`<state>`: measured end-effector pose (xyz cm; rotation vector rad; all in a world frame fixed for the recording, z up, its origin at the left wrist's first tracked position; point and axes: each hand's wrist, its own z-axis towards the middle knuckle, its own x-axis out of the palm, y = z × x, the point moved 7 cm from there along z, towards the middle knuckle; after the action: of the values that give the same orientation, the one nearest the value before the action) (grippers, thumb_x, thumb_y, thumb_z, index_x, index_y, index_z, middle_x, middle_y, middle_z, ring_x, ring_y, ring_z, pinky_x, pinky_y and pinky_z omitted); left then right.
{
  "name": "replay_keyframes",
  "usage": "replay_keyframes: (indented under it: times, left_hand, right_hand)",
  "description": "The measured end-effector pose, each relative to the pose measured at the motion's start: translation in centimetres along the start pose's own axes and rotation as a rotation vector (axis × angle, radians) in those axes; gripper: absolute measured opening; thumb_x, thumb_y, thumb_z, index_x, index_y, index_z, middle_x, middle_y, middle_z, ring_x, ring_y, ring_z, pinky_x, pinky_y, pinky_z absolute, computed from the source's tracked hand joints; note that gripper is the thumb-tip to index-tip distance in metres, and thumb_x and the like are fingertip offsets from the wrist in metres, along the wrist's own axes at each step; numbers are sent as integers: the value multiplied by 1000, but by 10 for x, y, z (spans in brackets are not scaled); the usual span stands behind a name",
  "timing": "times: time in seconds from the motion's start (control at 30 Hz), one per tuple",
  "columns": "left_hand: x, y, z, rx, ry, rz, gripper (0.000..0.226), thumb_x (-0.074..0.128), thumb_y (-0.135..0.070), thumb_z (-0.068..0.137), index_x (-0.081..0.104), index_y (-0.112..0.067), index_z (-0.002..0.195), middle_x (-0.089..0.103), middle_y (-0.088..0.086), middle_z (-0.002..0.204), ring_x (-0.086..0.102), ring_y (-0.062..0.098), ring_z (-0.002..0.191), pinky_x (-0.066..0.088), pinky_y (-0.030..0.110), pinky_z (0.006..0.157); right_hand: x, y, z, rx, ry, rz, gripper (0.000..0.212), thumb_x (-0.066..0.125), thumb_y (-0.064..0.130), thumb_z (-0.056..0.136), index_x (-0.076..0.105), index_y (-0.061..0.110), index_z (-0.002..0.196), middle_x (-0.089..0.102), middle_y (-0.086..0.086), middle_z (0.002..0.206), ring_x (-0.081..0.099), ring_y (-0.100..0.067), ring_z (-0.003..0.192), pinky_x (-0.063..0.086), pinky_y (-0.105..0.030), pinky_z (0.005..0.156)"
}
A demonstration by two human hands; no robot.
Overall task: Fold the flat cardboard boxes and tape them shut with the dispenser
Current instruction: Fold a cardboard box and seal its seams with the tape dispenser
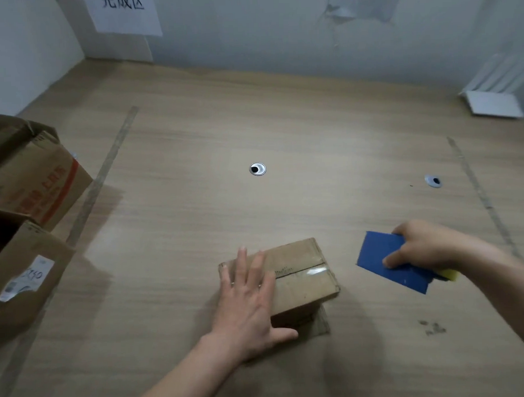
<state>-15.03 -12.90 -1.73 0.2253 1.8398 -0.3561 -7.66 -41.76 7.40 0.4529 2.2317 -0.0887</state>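
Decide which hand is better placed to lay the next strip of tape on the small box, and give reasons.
Probably the right hand: it already grips the blue dispenser beside the small box, while the left hand lies flat on it.

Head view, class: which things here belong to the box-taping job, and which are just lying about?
Part of the job:
small cardboard box, taped along its seam
blue tape dispenser
left hand, flat on the box
right hand, gripping the dispenser

Lying about:
large open cartons
white rack
paper signs on the wall
cable grommets in the table
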Motion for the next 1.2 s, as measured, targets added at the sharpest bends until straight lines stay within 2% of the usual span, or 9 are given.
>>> replay_keyframes:
  times: [0.1, 0.23, 0.37, 0.57, 0.7, 0.9, 1.0, 1.1, 1.2]
  left_hand:
    - [3, -1, 14, 123, 45, 4, 103, 53, -83, 67, 11, -42, 151, -25, 5, 161, -21, 43, 146, -1, 69, 112]
    - [-16, 3, 21, 149, -18, 55, 83, 50, -72, 66, 27, -49, 142, 8, 10, 157, 19, 37, 135, 26, 53, 101]
    - [-15, -10, 20, 218, -60, 89, 77, 48, -74, 67, 39, -41, 136, 27, 10, 143, 28, 34, 126, 28, 51, 97]
    - [7, -21, 31, 228, -17, 107, 99, 39, -82, 71, 4, -38, 153, -7, 5, 164, 18, 34, 136, 27, 52, 95]
    - [9, -24, 31, 211, 3, 91, 98, 40, -81, 72, 1, -40, 153, -19, 1, 163, 16, 35, 137, 28, 51, 96]
    - [12, -12, 12, -190, 52, -41, 104, 19, -93, 74, -9, -34, 155, -27, 9, 161, 19, 34, 136, 34, 50, 96]
    - [4, -17, 9, -254, 71, -173, 97, 24, -85, 83, -2, -29, 157, -25, 8, 161, 19, 33, 137, 36, 47, 103]
    - [-18, -15, 10, -181, -203, -259, 68, 36, -61, 93, 38, -21, 147, 7, 13, 164, 28, 35, 138, 39, 45, 108]
    - [-43, -1, 2, -99, -611, -653, 40, 45, -34, 96, 68, -11, 119, 59, 10, 134, 54, 24, 122, 46, 37, 104]
  right_hand:
    - [3, 0, -6, -5, -1, 9, 34, 83, 32, 77, 67, 9, 96, 73, -11, 86, 72, -26, 76, 57, -37, 62]
    - [10, 5, -15, -33, 23, 65, 30, 83, 32, 78, 68, 13, 96, 74, -6, 87, 71, -22, 78, 55, -33, 64]
    - [12, 11, -19, -50, 15, 88, 31, 82, 33, 79, 67, 15, 99, 73, -5, 90, 70, -21, 81, 57, -35, 71]
    - [22, 20, -19, -71, 6, 75, 32, 82, 33, 80, 66, 13, 99, 71, -7, 91, 69, -21, 81, 54, -34, 66]
    - [25, 20, -18, -66, -1, 84, 33, 82, 33, 80, 65, 13, 100, 70, -7, 92, 69, -22, 82, 57, -36, 68]
    - [8, 7, -25, -64, -38, 153, 31, 81, 31, 79, 65, 12, 98, 72, -10, 89, 70, -25, 79, 54, -34, 62]
    - [-6, 10, -35, -137, -25, 217, 26, 82, 28, 78, 70, 15, 96, 75, -9, 86, 73, -26, 78, 58, -40, 66]
    - [-16, 22, -51, -270, 58, 285, 27, 85, 27, 77, 73, 17, 98, 77, -6, 87, 74, -24, 79, 57, -40, 67]
    - [-21, 42, -68, -392, 139, 331, 43, 84, 35, 64, 75, 20, 103, 78, -5, 93, 75, -27, 87, 58, -45, 78]
